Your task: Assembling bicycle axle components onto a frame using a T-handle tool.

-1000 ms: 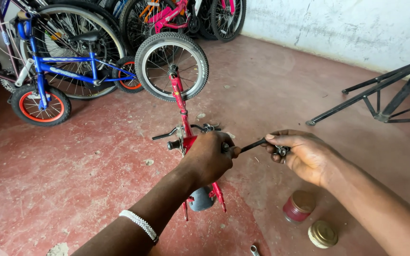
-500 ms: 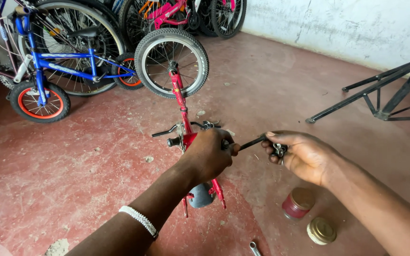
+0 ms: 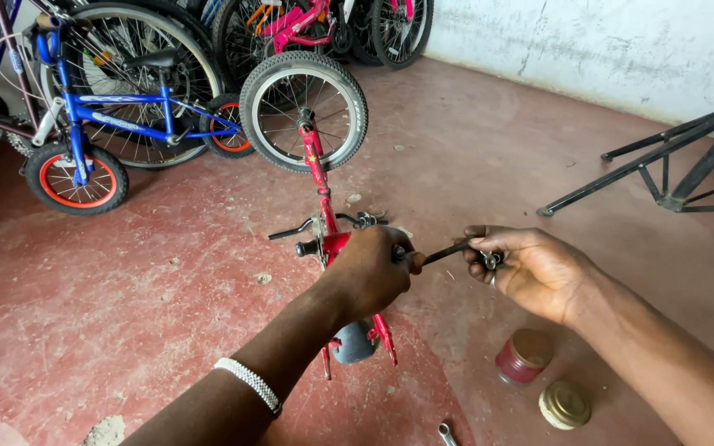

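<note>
A small red bicycle frame (image 3: 316, 169) lies on the reddish floor with one spoked wheel (image 3: 303, 110) at its far end. My left hand (image 3: 369, 272) grips the frame around its middle, near the bottom bracket. My right hand (image 3: 530, 268) holds a thin black rod-like tool (image 3: 448, 251) that runs leftward to the spot under my left hand. A white beaded bracelet (image 3: 249, 383) sits on my left wrist. A grey rounded part (image 3: 352, 344) shows under the frame's near end.
A small red tin (image 3: 525, 358) and a round gold lid (image 3: 564, 404) sit on the floor by my right forearm. A small spanner (image 3: 446, 432) lies near the bottom edge. A blue children's bike (image 3: 101, 124) and other bicycles stand at back left. A black stand (image 3: 679, 165) is at right.
Both hands have stayed on the frame and the tool, with only slight shifts. The view has barely moved.
</note>
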